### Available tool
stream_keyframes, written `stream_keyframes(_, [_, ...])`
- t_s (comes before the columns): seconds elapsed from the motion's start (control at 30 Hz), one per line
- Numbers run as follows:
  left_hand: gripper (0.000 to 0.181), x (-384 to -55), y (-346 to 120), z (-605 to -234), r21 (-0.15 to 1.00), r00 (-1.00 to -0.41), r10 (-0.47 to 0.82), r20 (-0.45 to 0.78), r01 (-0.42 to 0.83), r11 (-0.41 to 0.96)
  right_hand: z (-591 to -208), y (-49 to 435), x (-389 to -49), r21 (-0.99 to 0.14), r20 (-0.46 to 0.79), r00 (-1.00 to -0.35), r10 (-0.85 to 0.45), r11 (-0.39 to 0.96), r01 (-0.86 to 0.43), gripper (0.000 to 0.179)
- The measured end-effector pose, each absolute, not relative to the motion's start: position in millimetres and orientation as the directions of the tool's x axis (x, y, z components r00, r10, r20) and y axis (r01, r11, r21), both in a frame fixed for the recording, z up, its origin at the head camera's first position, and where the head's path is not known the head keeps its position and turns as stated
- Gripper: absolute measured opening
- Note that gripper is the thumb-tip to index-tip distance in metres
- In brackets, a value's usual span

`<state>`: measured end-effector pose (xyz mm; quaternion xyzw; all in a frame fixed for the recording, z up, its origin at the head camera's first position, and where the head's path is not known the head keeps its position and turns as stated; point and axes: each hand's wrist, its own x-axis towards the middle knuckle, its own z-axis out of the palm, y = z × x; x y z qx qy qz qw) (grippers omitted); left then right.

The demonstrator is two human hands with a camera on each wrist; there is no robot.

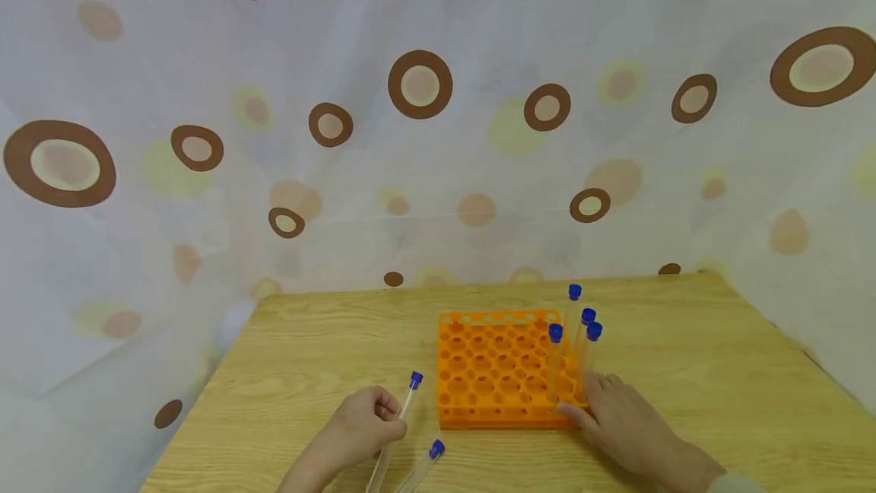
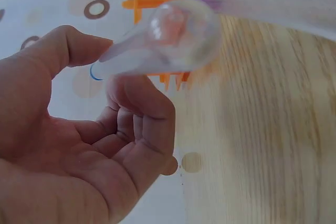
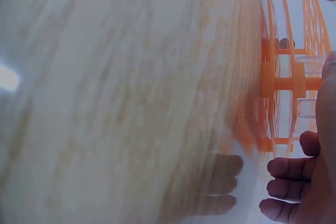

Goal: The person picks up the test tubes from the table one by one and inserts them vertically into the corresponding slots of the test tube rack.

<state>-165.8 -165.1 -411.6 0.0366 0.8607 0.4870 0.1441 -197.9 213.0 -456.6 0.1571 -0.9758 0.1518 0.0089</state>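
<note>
My left hand (image 1: 363,423) pinches a clear test tube (image 1: 405,411) between thumb and fingers. The tube leans with its blue cap up; in the left wrist view its rounded bottom (image 2: 189,35) faces the camera. Just right of it is a second blue-capped tube (image 1: 427,462), partly out of the head view. An orange test tube rack (image 1: 479,418) stands on the table, with several blue-capped tubes (image 1: 555,356) upright at its right end. My right hand (image 1: 633,424) holds the rack's front right corner, thumb along the front and fingers (image 3: 289,169) at the right side.
The wooden table (image 1: 698,348) extends to both sides of the rack. Behind it hangs a pale curtain (image 1: 472,151) with brown and yellow circles, which also runs along the left and right sides.
</note>
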Motion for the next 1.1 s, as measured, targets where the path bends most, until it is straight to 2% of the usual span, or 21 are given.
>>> stream_keyframes(0.37, [0.025, -177.0, -153.9, -397.1, 0.892, -0.96, 0.226, -0.168, -0.05, 0.45, -453.5, 211.2, -201.5, -0.28, 0.102, -0.943, -0.318, 0.9, -0.334, 0.052])
stream_keyframes(0.7, [0.027, -188.6, -131.1, -387.5, 0.936, -0.965, 0.253, -0.067, 0.027, 0.35, -456.1, 213.3, -197.6, -0.299, 0.062, -0.954, -0.294, 0.906, -0.299, 0.066])
stream_keyframes(1.1, [0.028, -204.4, -95.2, -381.6, 0.943, -0.96, 0.28, -0.015, 0.079, 0.323, -455.7, 212.7, -198.0, -0.291, 0.093, -0.947, -0.309, 0.901, -0.322, 0.049])
